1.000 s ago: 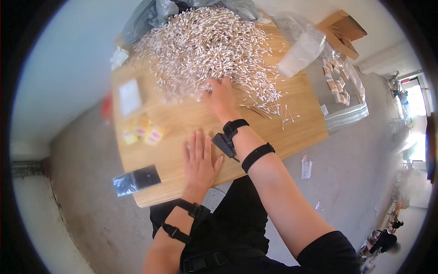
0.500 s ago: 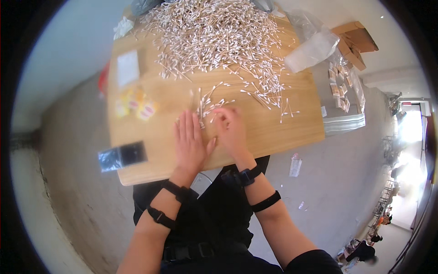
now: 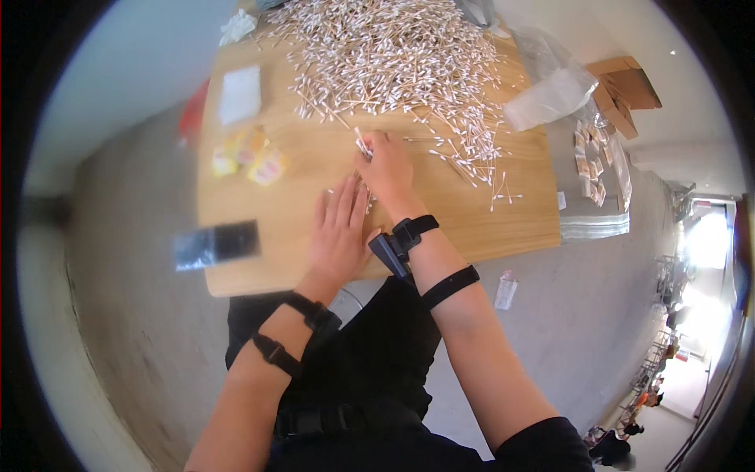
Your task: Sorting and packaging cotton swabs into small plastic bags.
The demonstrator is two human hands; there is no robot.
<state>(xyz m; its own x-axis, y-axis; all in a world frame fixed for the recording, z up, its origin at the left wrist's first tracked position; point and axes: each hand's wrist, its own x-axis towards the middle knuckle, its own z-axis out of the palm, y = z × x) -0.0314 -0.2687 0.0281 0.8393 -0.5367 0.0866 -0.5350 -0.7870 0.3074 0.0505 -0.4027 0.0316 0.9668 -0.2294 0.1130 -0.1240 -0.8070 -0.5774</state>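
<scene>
A big heap of cotton swabs with white tips and thin wooden sticks covers the far part of the wooden table. My right hand is just short of the heap, its fingers closed on a few cotton swabs whose white tips poke out at its left side. Close by on the near side, my left hand lies open, its fingers stretched out on the tabletop. Some swabs show at its fingertips, partly hidden by both hands. More loose swabs are scattered to the right.
On the table's left are a white pad, yellow-and-white packets and a dark plastic sleeve overhanging the edge. Clear plastic bags, an open cardboard box and small packs are beyond the right edge.
My right hand has moved away from me toward the heap, with swabs showing in its fingers. My left hand stays flat on the table. The view has shifted slightly.
</scene>
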